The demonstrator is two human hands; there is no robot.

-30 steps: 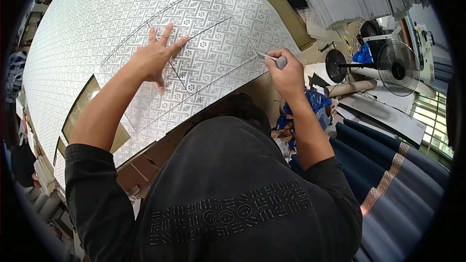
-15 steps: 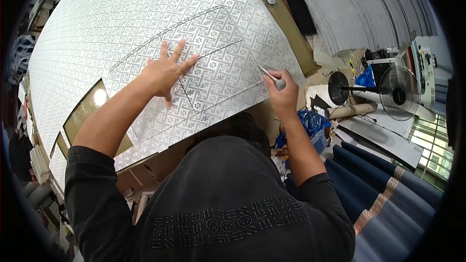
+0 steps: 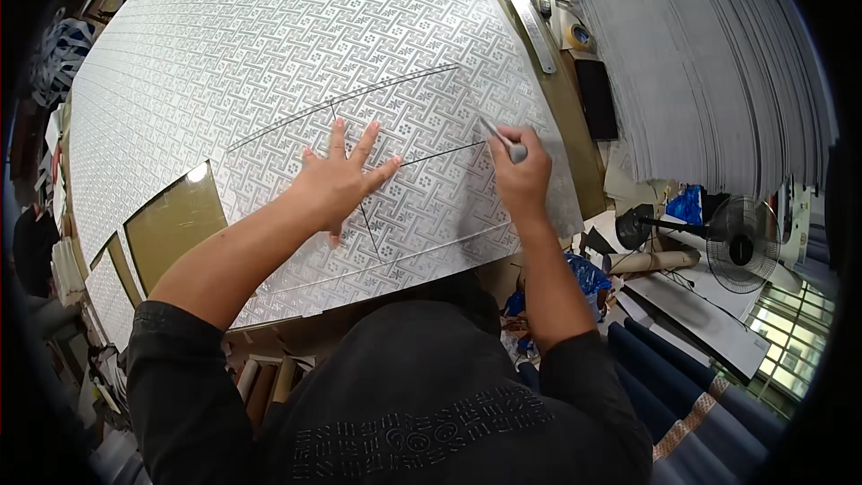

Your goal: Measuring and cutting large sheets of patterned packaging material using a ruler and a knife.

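A large sheet [image 3: 431, 27], silvery white with a grey geometric pattern, covers the table. My left hand [image 3: 332, 184] lies flat on it, fingers spread, across a thin dark line [image 3: 370, 232]. My right hand [image 3: 523, 175] grips a slim pointed silver tool [image 3: 514, 149] with a rounded grey end. Its point is over the sheet, just above the right end of a second dark line [image 3: 444, 153]; whether it touches cannot be made out. Farther away runs a long curved double line [image 3: 346, 101]. A lighter line [image 3: 413, 256] runs near the front edge.
At left, openings in the sheet show an olive surface [image 3: 175, 216]. Along the right side are a metal ruler [image 3: 530, 22], a tape roll [image 3: 579, 37], a black phone-like slab [image 3: 595, 99] and stacked grey sheets [image 3: 691, 63]. A fan [image 3: 741, 247] and blue curtains [image 3: 660, 377] stand beyond.
The view has shifted, so the sheet appears lower and farther right. My right hand with the pointed tool has moved from near the light front line to the dark middle line. My left hand stays spread on the sheet.
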